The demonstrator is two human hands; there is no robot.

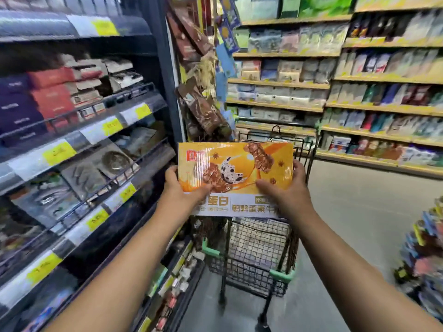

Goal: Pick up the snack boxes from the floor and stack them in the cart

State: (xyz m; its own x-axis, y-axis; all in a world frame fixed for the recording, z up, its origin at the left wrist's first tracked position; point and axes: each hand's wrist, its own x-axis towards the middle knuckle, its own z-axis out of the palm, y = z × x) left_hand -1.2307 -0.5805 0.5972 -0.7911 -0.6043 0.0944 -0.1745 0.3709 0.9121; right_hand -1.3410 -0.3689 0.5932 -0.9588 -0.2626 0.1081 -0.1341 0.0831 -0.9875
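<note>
An orange and white snack box (236, 173) is held flat in the air, just above the black wire cart (254, 257). My left hand (178, 185) grips its left edge, thumb on top. My right hand (287, 188) grips its right edge, thumb lying over the printed face. Inside the cart, under the held box, lies another box with a pale patterned top (259, 226). The cart has green corner bumpers and stands in the aisle straight ahead of me.
A dark shelf unit (79, 144) with packaged goods and yellow price tags runs along the left. Hanging snack bags (203, 111) fill the shelf end. Wooden shelves (359, 92) line the back and right. A stack of goods (426, 255) stands at the right edge. Grey floor (347, 212) lies right of the cart.
</note>
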